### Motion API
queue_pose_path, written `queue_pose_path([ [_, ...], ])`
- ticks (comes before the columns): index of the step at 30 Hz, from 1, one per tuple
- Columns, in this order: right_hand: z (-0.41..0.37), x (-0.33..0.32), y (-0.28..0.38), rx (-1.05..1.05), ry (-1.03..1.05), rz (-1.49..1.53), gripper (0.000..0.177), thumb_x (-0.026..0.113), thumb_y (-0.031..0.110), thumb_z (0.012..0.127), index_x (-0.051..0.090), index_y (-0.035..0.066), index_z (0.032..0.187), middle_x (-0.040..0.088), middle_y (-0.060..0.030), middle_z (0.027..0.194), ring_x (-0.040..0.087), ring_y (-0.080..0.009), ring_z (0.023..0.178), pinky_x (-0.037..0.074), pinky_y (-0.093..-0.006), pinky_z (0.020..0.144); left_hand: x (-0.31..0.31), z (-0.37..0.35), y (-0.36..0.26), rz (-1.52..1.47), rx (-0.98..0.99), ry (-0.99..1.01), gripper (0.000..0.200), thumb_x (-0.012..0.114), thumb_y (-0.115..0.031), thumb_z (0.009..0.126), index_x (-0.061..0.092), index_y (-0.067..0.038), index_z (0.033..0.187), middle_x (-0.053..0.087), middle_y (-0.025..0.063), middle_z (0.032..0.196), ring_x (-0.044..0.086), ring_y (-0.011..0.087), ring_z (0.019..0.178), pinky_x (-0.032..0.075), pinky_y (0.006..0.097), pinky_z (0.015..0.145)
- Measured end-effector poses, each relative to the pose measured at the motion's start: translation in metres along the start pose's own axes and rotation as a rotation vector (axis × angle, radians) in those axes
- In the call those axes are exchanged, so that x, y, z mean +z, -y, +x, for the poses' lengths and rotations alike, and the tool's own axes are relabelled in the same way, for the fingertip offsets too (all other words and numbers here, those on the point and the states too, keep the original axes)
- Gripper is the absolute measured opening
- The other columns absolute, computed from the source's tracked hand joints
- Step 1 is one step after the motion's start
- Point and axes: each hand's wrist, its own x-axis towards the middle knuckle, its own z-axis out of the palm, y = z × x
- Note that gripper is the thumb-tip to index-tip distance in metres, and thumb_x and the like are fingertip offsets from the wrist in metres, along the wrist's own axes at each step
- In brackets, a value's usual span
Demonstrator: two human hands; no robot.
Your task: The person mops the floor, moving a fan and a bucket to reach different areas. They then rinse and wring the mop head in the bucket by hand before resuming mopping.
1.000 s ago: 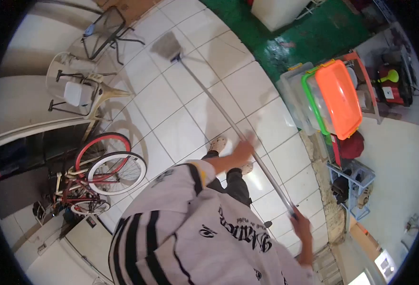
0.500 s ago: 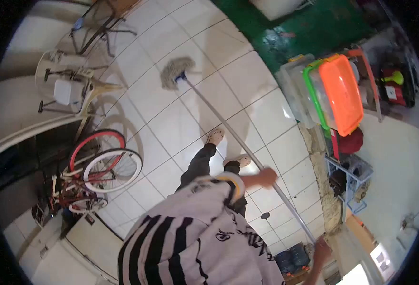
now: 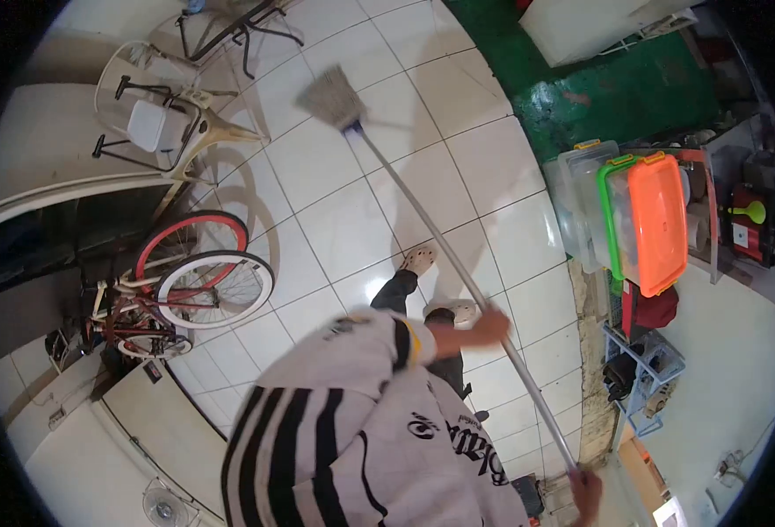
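My left hand [image 3: 493, 327] is closed around the middle of a long metal mop handle [image 3: 445, 246]. Lower right, my right hand [image 3: 586, 485] grips the handle near its upper end. A blue joint links the handle to the grey string mop head [image 3: 333, 98], which is fanned out on white floor tiles [image 3: 339, 206]. Both arms reach out from a light shirt with black stripes. Below the handle's middle stretch are my feet in light clogs [image 3: 419, 259].
Bicycle wheels [image 3: 216, 290] and a pale chair [image 3: 150, 127] stand on the left, with a black metal frame [image 3: 242, 35] above. On the right are stacked bins with an orange lid [image 3: 658, 224], a blue rack [image 3: 642, 378] and green flooring [image 3: 581, 97].
The camera view has shifted, with the bins now farther right. The mop head has fanned out wider and appears higher in view. Both hands still hold the handle.
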Motion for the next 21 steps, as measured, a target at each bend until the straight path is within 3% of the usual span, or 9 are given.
queue_pose_path([
  [4, -0.101, -0.046, -0.060, 0.381, -0.230, -0.391, 0.036, 0.055, 0.027, 0.082, 0.049, 0.004, 0.109, 0.057, -0.0101, 0.088, 0.056, -0.0181, 0.078, 0.044, -0.0304, 0.066, -0.023, -0.034, -0.181, -0.174, 0.491, 0.430, 0.009, 0.058, -0.016, 0.064, 0.060, -0.008, 0.067, 0.062, 0.0113, 0.070, 0.062, 0.0275, 0.072, 0.049, 0.0395, 0.060],
  [7, -0.106, -0.041, -0.016, 0.564, -0.144, -0.595, 0.047, 0.056, 0.026, 0.082, 0.040, 0.003, 0.120, 0.056, -0.0094, 0.104, 0.055, -0.0186, 0.091, 0.045, -0.0289, 0.075, -0.024, -0.042, -0.173, -0.250, 0.458, 0.477, 0.015, 0.052, -0.017, 0.066, 0.061, -0.005, 0.067, 0.061, 0.0126, 0.066, 0.062, 0.0299, 0.069, 0.049, 0.0409, 0.060],
  [9, -0.084, -0.028, 0.028, 0.546, 0.033, -0.639, 0.056, 0.056, 0.025, 0.082, 0.034, 0.002, 0.128, 0.055, -0.0090, 0.115, 0.054, -0.0189, 0.100, 0.045, -0.0279, 0.082, -0.037, -0.037, -0.127, -0.181, 0.385, 0.555, 0.013, 0.054, -0.016, 0.066, 0.062, -0.006, 0.067, 0.061, 0.0135, 0.068, 0.062, 0.0295, 0.069, 0.049, 0.0414, 0.058],
  [11, 0.002, 0.083, -0.087, 0.200, -0.652, -0.721, 0.031, 0.063, 0.027, 0.073, 0.058, 0.003, 0.092, 0.058, -0.0129, 0.069, 0.057, -0.0248, 0.064, 0.043, -0.0359, 0.053, 0.023, -0.035, -0.047, -0.227, 0.250, 0.277, 0.010, 0.056, -0.016, 0.062, 0.060, -0.007, 0.060, 0.059, 0.0123, 0.064, 0.060, 0.0313, 0.067, 0.047, 0.0426, 0.059],
  [13, 0.079, 0.106, 0.001, 0.422, -0.407, -0.339, 0.036, 0.054, 0.020, 0.075, 0.056, 0.003, 0.107, 0.062, -0.0159, 0.079, 0.060, -0.0276, 0.071, 0.046, -0.0379, 0.058, 0.008, -0.031, 0.062, -0.152, 0.005, 0.122, 0.015, 0.057, -0.022, 0.063, 0.057, -0.010, 0.054, 0.055, 0.0100, 0.057, 0.056, 0.0299, 0.057, 0.045, 0.0459, 0.061],
  [14, 0.117, 0.134, 0.034, 0.090, -0.546, 0.054, 0.032, 0.048, 0.018, 0.078, 0.059, 0.006, 0.105, 0.063, -0.0166, 0.081, 0.061, -0.0295, 0.075, 0.047, -0.0395, 0.064, 0.046, -0.036, 0.134, -0.172, -0.285, -0.163, 0.018, 0.054, -0.021, 0.070, 0.057, -0.005, 0.063, 0.058, 0.0149, 0.077, 0.056, 0.0304, 0.079, 0.044, 0.0439, 0.072],
  [15, 0.133, 0.135, 0.113, -0.002, -0.555, 0.063, 0.028, 0.047, 0.029, 0.083, 0.060, 0.011, 0.101, 0.062, -0.0143, 0.073, 0.061, -0.0311, 0.067, 0.047, -0.0410, 0.058, -0.017, -0.040, 0.198, 0.382, -0.022, -0.226, 0.016, 0.054, -0.021, 0.067, 0.058, -0.008, 0.059, 0.054, 0.0142, 0.067, 0.053, 0.0301, 0.073, 0.039, 0.0480, 0.078],
  [16, 0.123, 0.108, 0.206, -0.178, -0.304, 0.242, 0.033, 0.049, 0.035, 0.083, 0.058, 0.011, 0.105, 0.062, -0.0155, 0.073, 0.060, -0.0333, 0.066, 0.047, -0.0417, 0.059, -0.074, -0.041, 0.231, 0.250, -0.381, -0.279, 0.016, 0.053, -0.022, 0.068, 0.060, -0.008, 0.069, 0.054, 0.0172, 0.078, 0.050, 0.0328, 0.085, 0.035, 0.0513, 0.083],
  [21, 0.107, 0.074, 0.349, -0.559, -0.031, 0.061, 0.044, 0.052, 0.042, 0.081, 0.051, 0.014, 0.115, 0.060, -0.0171, 0.070, 0.059, -0.0358, 0.067, 0.046, -0.0427, 0.059, -0.217, -0.064, 0.313, 0.721, -0.514, -0.109, 0.025, 0.053, -0.026, 0.073, 0.064, -0.009, 0.088, 0.056, 0.0158, 0.099, 0.043, 0.0342, 0.107, 0.025, 0.0623, 0.089],
])
